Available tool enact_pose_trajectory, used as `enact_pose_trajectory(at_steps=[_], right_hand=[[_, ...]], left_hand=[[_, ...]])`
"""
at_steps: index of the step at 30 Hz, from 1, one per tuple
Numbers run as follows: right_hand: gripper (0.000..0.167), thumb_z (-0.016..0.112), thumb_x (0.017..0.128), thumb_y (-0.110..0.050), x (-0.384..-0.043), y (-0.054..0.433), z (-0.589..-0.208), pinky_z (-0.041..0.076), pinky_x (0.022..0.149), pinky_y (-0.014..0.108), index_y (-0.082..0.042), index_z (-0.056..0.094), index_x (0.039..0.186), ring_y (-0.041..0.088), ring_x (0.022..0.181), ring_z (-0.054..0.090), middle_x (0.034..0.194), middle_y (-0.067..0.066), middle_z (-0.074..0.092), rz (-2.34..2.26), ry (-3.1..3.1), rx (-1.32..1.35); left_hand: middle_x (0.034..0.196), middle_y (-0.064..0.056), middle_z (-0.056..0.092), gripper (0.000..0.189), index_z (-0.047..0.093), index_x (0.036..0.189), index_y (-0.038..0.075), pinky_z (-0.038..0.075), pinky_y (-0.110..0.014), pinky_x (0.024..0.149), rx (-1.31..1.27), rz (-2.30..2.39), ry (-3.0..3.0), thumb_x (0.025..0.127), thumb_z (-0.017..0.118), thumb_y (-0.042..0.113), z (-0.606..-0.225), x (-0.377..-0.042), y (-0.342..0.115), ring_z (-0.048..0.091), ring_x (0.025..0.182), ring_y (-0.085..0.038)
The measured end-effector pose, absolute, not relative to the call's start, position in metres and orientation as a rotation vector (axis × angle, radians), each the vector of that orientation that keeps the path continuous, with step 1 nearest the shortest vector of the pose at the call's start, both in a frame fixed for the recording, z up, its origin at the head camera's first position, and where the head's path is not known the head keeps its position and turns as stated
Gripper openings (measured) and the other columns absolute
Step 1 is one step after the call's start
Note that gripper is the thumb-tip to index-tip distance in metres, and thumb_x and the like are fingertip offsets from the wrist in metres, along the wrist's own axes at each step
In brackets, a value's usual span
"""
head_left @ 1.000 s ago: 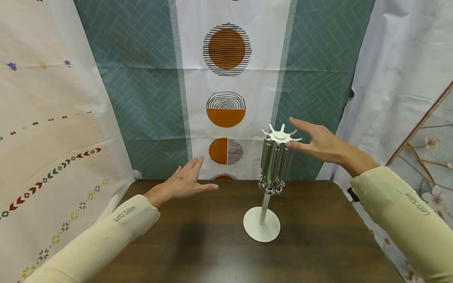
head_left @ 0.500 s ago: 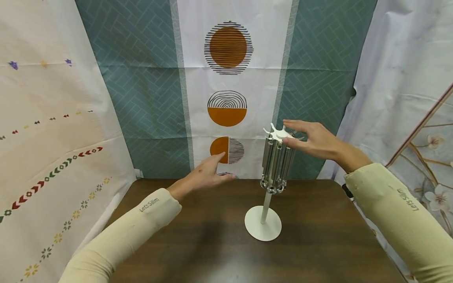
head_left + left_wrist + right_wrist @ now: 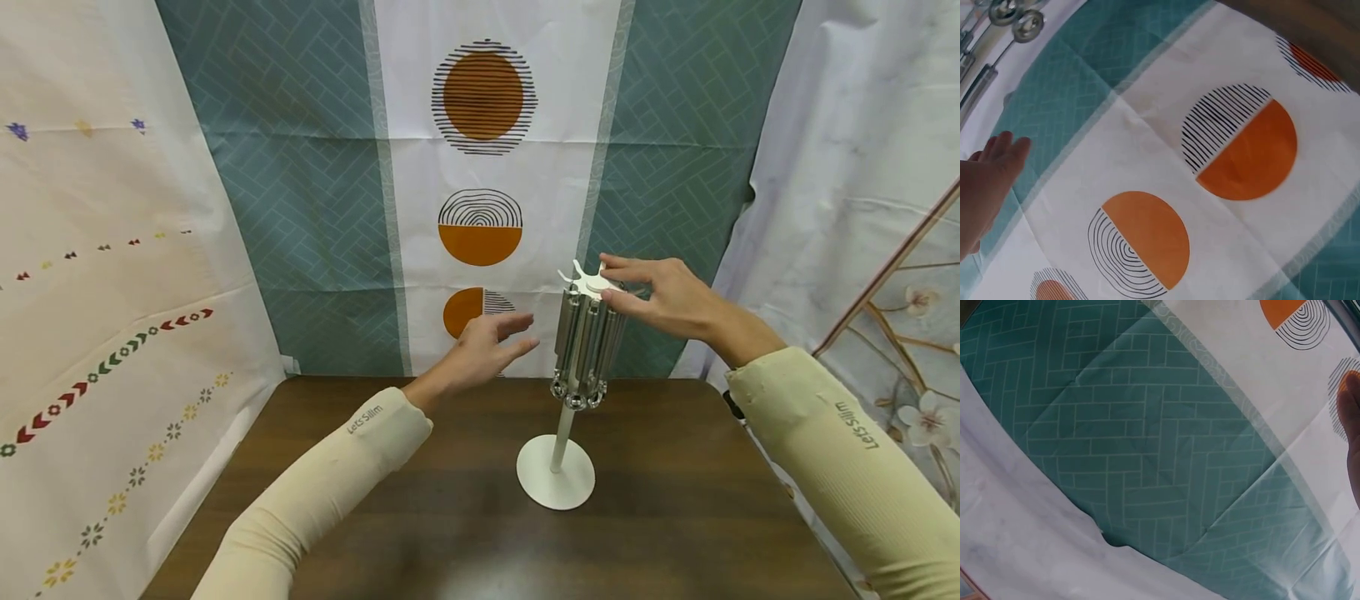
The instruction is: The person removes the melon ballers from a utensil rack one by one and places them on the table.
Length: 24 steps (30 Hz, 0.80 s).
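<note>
A white utensil stand (image 3: 556,487) has a round base, a thin pole and a top (image 3: 588,282) of curved hooks. From the hooks hang several shiny metal utensils (image 3: 577,346) with thick handles and round lower ends (image 3: 1027,26); their exact kind is unclear. My right hand (image 3: 671,298) holds the right side of the stand's top, thumb in front and fingers behind. Left of the stand, my left hand (image 3: 487,348) is in the air with fingers extended toward the utensils, a short gap away. In the left wrist view, part of a hand (image 3: 988,187) shows at the left edge.
The stand is on a dark brown wooden table (image 3: 420,517). Behind it hangs a teal and white cloth (image 3: 318,250) with orange circles. Patterned curtains close off the left (image 3: 97,367) and right (image 3: 847,250) sides.
My left hand has moved right and a little up, toward the hanging utensils. My right hand has shifted slightly left and settled at the stand's top. The stand stays put.
</note>
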State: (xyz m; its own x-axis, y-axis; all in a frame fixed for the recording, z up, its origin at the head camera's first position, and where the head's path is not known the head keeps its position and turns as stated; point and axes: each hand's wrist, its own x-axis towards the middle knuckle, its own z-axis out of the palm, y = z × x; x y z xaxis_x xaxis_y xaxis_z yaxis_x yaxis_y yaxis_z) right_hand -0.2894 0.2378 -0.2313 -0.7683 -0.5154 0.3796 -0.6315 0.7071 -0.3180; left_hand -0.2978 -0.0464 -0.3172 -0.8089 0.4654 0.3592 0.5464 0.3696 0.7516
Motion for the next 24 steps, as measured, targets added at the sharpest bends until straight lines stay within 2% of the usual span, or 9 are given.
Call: enact_pose_trajectory(at_steps=[8, 14, 24], right_hand=[[0.046, 0.060, 0.098, -0.029, -0.291, 0.241, -0.233, 0.041, 0.102, 0.058, -0.002, 0.060, 0.136, 0.038, 0.134, 0.047, 0.149, 0.010, 0.048, 0.644, -2.633, 0.931], [0.046, 0.059, 0.099, -0.030, -0.292, 0.241, -0.233, 0.042, 0.102, 0.058, -0.002, 0.061, 0.136, 0.038, 0.133, 0.048, 0.149, 0.010, 0.048, 0.640, -2.635, 0.939], [0.044, 0.058, 0.099, -0.030, -0.292, 0.240, -0.230, 0.040, 0.103, 0.060, -0.003, 0.063, 0.134, 0.040, 0.133, 0.047, 0.149, 0.012, 0.049, 0.621, -2.644, 0.947]], left_hand=[[0.132, -0.014, 0.064, 0.038, 0.061, 0.134, -0.002, 0.051, -0.030, 0.097, -0.966, -1.676, -2.401, 0.098, 0.065, 0.010, -0.315, -0.308, -0.025, 0.063, 0.118, -0.024], [0.128, -0.016, 0.066, 0.034, 0.063, 0.130, -0.003, 0.052, -0.030, 0.096, -0.979, -1.771, -2.348, 0.098, 0.065, 0.007, -0.318, -0.315, -0.018, 0.065, 0.115, -0.025], [0.131, -0.017, 0.064, 0.036, 0.061, 0.133, -0.004, 0.051, -0.030, 0.096, -1.023, -1.840, -2.323, 0.097, 0.063, 0.003, -0.322, -0.321, -0.005, 0.064, 0.116, -0.026]])
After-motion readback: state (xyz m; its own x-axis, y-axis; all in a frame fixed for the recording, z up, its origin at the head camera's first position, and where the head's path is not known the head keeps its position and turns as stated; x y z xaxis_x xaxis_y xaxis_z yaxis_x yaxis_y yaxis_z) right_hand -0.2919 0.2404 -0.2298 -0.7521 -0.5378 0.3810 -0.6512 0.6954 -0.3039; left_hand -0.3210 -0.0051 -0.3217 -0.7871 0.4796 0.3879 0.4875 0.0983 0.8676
